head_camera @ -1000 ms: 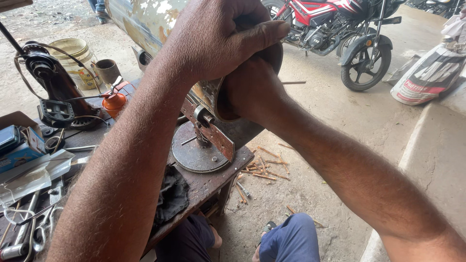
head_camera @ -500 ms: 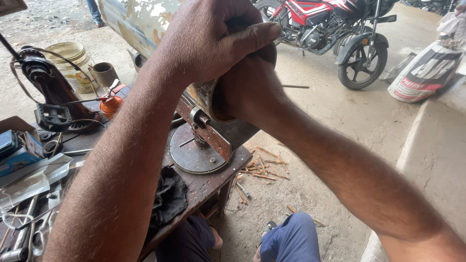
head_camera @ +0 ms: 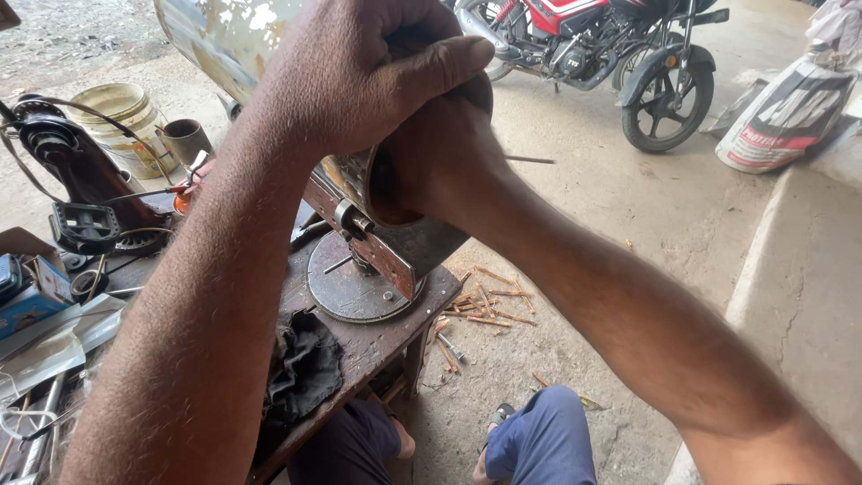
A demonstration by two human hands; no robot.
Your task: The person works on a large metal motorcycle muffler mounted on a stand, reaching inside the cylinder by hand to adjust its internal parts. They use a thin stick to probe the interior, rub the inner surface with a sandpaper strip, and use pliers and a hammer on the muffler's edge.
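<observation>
We clench our left hand (head_camera: 359,72) over the top of a rusty metal cylinder (head_camera: 355,184) clamped above the round base plate (head_camera: 350,292) at the worktop's (head_camera: 377,346) right edge; our right hand (head_camera: 440,157) grips its open end

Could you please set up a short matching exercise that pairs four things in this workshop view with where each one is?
Things:
1. black cloth
2. red motorcycle
3. round metal base plate
4. printed sack

Places:
A. parked on the ground at the top of the view
B. lying on the wooden bench near its front edge
C. leaning at the far right by the concrete step
D. flat on the bench under the clamped metal part

Pairs: 1-B, 2-A, 3-D, 4-C
</observation>
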